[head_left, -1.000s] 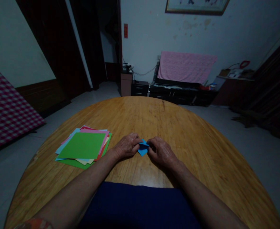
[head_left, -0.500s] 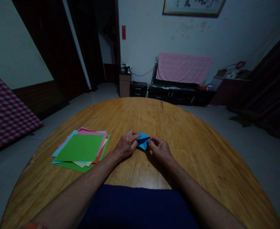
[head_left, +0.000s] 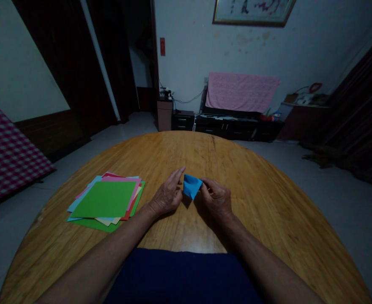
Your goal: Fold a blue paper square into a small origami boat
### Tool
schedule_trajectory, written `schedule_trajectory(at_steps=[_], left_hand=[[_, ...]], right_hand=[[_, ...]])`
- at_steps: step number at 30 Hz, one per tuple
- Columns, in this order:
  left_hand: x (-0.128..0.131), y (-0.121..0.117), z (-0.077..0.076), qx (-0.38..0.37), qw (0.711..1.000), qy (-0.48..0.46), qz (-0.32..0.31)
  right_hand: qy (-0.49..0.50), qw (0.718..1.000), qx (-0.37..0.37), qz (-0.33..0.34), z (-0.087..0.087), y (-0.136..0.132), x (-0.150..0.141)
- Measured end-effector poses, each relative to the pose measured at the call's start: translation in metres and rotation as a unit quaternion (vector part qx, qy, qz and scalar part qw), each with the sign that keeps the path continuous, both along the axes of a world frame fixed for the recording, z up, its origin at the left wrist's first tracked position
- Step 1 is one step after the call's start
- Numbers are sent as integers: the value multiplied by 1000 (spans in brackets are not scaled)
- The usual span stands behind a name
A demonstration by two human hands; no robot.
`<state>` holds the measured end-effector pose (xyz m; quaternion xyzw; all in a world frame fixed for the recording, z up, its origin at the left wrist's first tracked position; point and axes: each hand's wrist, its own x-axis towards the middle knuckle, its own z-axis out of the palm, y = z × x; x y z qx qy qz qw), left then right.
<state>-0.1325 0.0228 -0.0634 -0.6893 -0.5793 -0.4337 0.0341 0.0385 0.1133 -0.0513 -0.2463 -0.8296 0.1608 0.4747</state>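
Note:
A small folded piece of blue paper point(head_left: 192, 186) is held a little above the wooden table point(head_left: 186, 156), its shadow falling just below. The thumb and fingers of my right hand point(head_left: 217, 197) pinch its right corner. Close to the paper's left edge is my left hand point(head_left: 168, 193), fingers extended forward and the thumb apart; it seems not to grip the paper. To the left of my left hand lies a loose stack of coloured paper sheets point(head_left: 105, 199), with a green square on top and pink, red, yellow and light blue edges showing beneath.
The round table's edge curves around in front of me. Beyond it stand a low black cabinet point(head_left: 227, 126) and a pink cloth point(head_left: 241, 92) draped over something flat. At far left hangs a red-and-white checked cloth point(head_left: 10, 154).
My left hand has let go of the blue paper and its fingers have straightened. In my right hand the paper has turned, now showing a smoother face. The view has shifted slightly.

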Motion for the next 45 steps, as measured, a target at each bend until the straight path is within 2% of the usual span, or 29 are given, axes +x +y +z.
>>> schedule_trajectory(at_steps=[4, 9, 15, 19, 28, 32, 37, 45], left_hand=[[2, -1, 9, 49, 994, -91, 29], [6, -4, 21, 72, 993, -91, 15], [9, -1, 19, 39, 993, -101, -36], [12, -1, 19, 19, 990, -126, -65], [12, -3, 19, -34, 974, -205, -92], [9, -4, 19, -59, 968, -219, -105], [8, -3, 18, -73, 964, -230, -111], [7, -3, 13, -157, 923, -328, -128]], right_hand=[[-42, 996, 70, 23, 5, -1, 4], [-67, 990, 116, 44, 9, -5, 5], [-77, 986, 141, 55, 8, -5, 5], [-79, 986, 131, 61, 9, -6, 5], [-90, 985, 123, 83, 6, -4, 5], [-121, 981, 108, 110, 9, -5, 6], [-114, 981, 111, 112, 9, -4, 6], [-137, 975, 123, 121, 13, -6, 7]])
